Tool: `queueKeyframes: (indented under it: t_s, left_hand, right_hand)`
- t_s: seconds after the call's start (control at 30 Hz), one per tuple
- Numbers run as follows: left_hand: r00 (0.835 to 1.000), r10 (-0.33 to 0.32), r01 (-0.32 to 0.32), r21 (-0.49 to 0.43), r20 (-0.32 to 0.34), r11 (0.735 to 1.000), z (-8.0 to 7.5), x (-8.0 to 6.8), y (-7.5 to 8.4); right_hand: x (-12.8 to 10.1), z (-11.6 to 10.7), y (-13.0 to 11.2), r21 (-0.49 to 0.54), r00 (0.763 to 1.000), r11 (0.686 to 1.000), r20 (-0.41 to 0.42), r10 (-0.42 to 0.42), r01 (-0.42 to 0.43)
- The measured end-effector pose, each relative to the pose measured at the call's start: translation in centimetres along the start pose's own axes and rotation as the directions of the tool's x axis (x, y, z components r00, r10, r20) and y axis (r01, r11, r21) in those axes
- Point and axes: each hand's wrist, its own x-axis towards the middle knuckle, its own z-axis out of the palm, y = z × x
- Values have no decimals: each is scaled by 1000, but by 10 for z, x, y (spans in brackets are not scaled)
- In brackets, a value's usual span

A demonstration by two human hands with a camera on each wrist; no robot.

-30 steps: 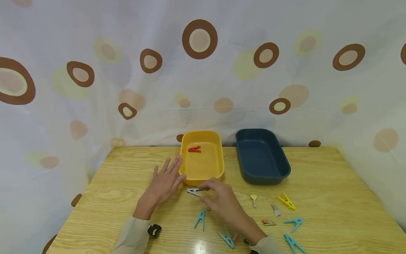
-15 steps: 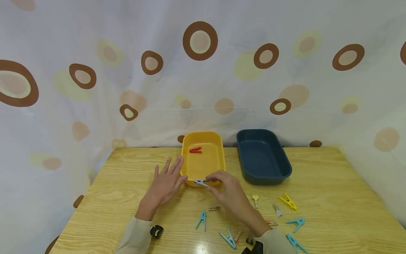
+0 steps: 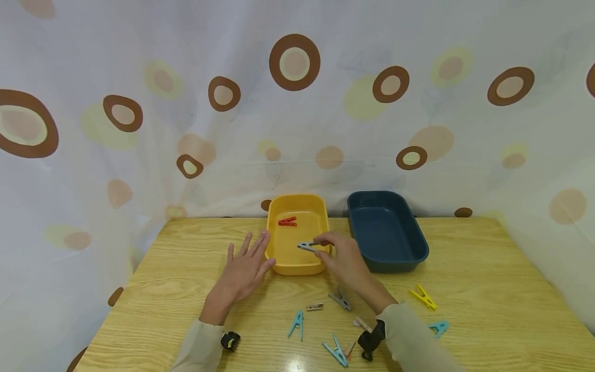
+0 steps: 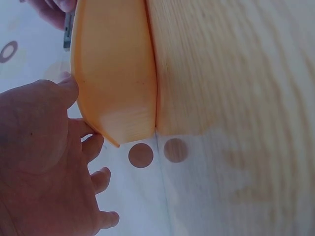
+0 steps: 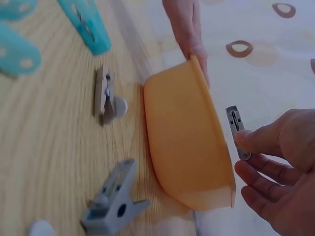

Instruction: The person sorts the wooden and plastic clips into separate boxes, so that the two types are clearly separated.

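Note:
My right hand (image 3: 343,260) pinches a grey clothespin (image 3: 307,246) between thumb and fingers, over the front right part of the yellow bin (image 3: 297,270). In the right wrist view that clothespin (image 5: 237,132) shows beside the bin's rim. My left hand (image 3: 243,268) touches the bin's left rim with its fingers spread; the left wrist view has its fingertips (image 4: 92,146) right at the rim. A red clothespin (image 3: 287,221) lies inside the bin, toward the back.
A dark blue bin (image 3: 388,266) stands right of the yellow one. On the wooden table (image 3: 153,289) lie a grey clothespin (image 3: 341,298), a small wooden one (image 3: 314,307), a yellow one (image 3: 423,297) and several turquoise ones (image 3: 296,325). A patterned curtain (image 3: 297,129) hangs behind.
My right hand has carried the grey clothespin from in front of the yellow bin up and forward over it. The left hand has stayed at the rim.

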Motion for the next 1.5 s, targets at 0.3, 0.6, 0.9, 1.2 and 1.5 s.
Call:
queueKeyframes:
  t_s: [0.3, 0.6, 0.9, 1.2, 1.5]
  left_hand:
    - [999, 26, -26, -5, -21, 1000, 2, 2, 0]
    - [999, 33, -33, -9, 1, 999, -1, 8, 7]
    - [1000, 10, -11, 15, 8, 1000, -3, 6, 5]
    - [1000, -3, 3, 9, 0, 1000, 0, -1, -2]
    - [1000, 7, -7, -6, 2, 1000, 0, -1, 0]
  right_hand:
    - [25, -1, 19, -44, 995, 995, 45, 93, -91]
    - [42, -8, 35, -67, 994, 993, 31, 101, -99]
    - [70, 5, 50, -72, 986, 988, 88, 143, -137]
    - [86, 23, 53, -123, 981, 987, 151, 119, -101]
    - [97, 33, 64, -247, 969, 965, 205, 140, -87]
